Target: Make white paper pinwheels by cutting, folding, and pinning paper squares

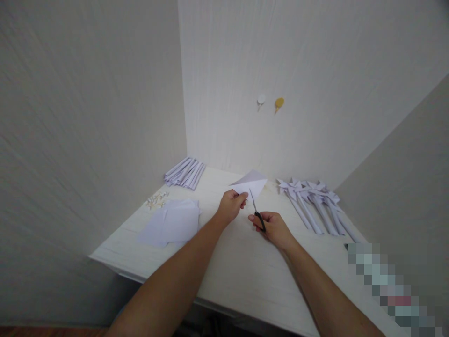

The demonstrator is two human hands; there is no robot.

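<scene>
My left hand [231,206] pinches the near edge of a white paper sheet [254,182], which has a fold running across it. In my right hand [273,227] are scissors [258,216] with black handles, held with the fingers around the grips. Their blades point away from me and lie against the paper, just right of my left fingertips. How far the blades are parted is too small to tell. Both hands are over the middle of the white table [242,262].
At left lie square paper sheets [180,220], small pale pieces [156,200] and a row of rolled paper tubes [184,173]. Paper pinwheels on tubes [315,201] rest at right. A blurred-out item [386,285] sits at the right edge. Two hooks [278,102] are on the back wall.
</scene>
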